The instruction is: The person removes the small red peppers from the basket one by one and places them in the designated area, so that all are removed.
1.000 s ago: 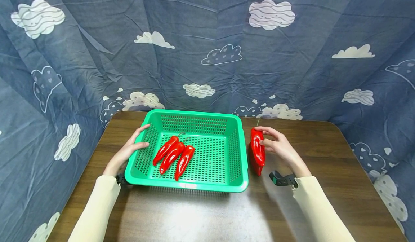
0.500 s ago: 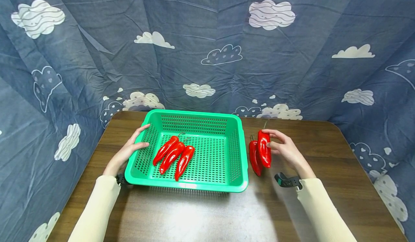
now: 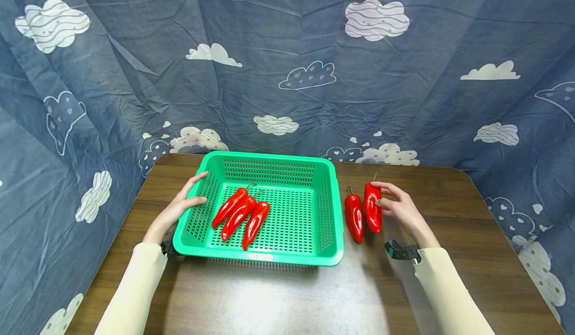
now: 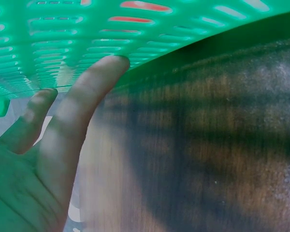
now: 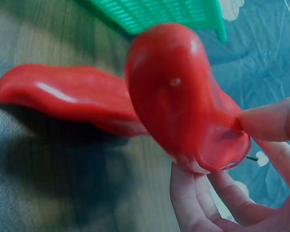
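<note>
In the head view, my left hand [image 3: 174, 214] holds the left rim of a green plastic basket [image 3: 269, 259], with thumb and a finger reaching over it. From the left wrist, straight fingers [image 4: 94, 87] of that hand lie along the outside of the slotted wall. Three red peppers, among them a middle pepper [image 3: 238, 218], lie side by side within the basket. My right hand [image 3: 401, 209] pinches a red pepper [image 3: 372, 208] between thumb and fingers, stem pointing away from me. Just left of it, another red pepper [image 3: 354, 218] lies on the table.
The brown wooden table [image 3: 449, 215] carries everything. Behind it hangs a dark blue curtain [image 3: 310, 110] with white clouds. The basket's right wall stands close beside the pepper on the table.
My right hand has moved right with its pepper, away from the basket, uncovering the pepper on the table. The left hand and the basket have stayed put.
</note>
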Demonstrator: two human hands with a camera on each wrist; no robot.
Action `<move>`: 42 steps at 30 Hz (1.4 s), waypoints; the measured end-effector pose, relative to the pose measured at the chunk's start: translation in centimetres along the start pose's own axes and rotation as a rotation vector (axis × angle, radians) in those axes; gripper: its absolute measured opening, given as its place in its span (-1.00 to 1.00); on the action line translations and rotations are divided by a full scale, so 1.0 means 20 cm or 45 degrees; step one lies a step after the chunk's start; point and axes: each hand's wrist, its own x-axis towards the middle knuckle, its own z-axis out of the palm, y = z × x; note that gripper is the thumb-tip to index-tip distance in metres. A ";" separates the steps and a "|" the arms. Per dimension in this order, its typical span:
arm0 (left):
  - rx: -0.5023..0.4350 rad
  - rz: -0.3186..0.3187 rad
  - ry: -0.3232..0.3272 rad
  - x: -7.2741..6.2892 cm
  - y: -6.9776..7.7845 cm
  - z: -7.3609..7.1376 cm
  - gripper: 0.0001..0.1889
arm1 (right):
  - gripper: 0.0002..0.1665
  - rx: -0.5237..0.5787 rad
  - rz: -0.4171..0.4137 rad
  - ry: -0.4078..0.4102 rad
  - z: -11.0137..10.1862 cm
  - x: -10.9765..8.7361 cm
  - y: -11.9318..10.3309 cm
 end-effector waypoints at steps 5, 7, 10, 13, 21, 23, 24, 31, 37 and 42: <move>0.045 0.051 0.008 0.01 0.00 0.00 -0.29 | -0.45 -0.055 0.023 0.021 -0.01 0.01 0.05; 0.074 0.076 0.014 0.01 0.00 0.00 -0.29 | -0.45 -0.077 0.031 0.026 -0.02 0.02 0.07; 0.088 0.081 0.017 0.01 0.00 0.00 -0.30 | -0.46 -0.093 0.043 0.036 -0.02 0.02 0.10; 0.078 0.063 0.016 0.01 -0.01 -0.01 -0.30 | -0.45 -0.103 0.062 0.042 -0.02 0.03 0.12; 0.085 0.067 0.023 0.01 -0.01 0.00 -0.30 | -0.43 -0.129 0.115 0.039 0.00 0.04 0.17; 0.070 0.052 0.023 0.01 -0.01 0.00 -0.30 | -0.43 -0.138 0.118 0.040 0.01 0.04 0.17; 0.072 0.053 0.024 0.01 -0.01 0.00 -0.30 | -0.44 -0.150 0.118 0.042 0.01 0.04 0.17; 0.087 0.067 0.028 0.02 -0.01 0.00 -0.30 | -0.43 -0.233 0.128 0.042 0.05 0.03 0.18; 0.089 0.075 0.030 0.02 -0.01 0.00 -0.30 | -0.42 -0.250 0.130 0.039 0.06 0.05 0.19; 0.118 0.085 0.035 0.01 0.00 -0.01 -0.30 | -0.43 -0.242 0.115 0.062 0.06 0.05 0.18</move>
